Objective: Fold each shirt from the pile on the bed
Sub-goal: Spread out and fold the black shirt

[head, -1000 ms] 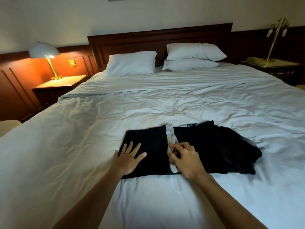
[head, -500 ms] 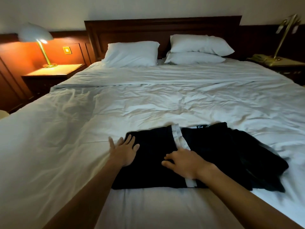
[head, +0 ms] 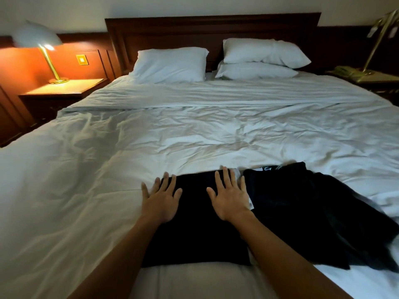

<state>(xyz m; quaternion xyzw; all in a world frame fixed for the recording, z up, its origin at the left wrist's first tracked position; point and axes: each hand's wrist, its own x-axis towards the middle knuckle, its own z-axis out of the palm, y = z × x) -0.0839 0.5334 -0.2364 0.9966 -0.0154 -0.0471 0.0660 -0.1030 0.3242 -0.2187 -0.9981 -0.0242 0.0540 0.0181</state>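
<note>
Folded black shirt (head: 194, 234) sits flat on the bed (head: 194, 130), near edge, centre. Left hand (head: 160, 199): fingers straight and spread, palm down on the shirt's left edge, thumb out over the white sheet, gripping nothing. Right hand (head: 231, 196): same, flat and spread, pressing the shirt near its right edge, just beside a pale strip (head: 237, 173) of fabric showing there. Pile of dark shirts (head: 302, 212) lies loose on the bed touching the folded one's right side, with a white label (head: 265, 168) visible at its far edge. How many are in the pile: can't tell. Head of bed: one pillow (head: 170, 64) on the left, two stacked pillows (head: 265, 50) on the right, against a dark wood headboard (head: 211, 26). Left nightstand (head: 62, 89) carries a lit lamp (head: 38, 37). Right nightstand (head: 380, 78) carries a brass lamp (head: 380, 35), unlit, and a telephone (head: 345, 71).
</note>
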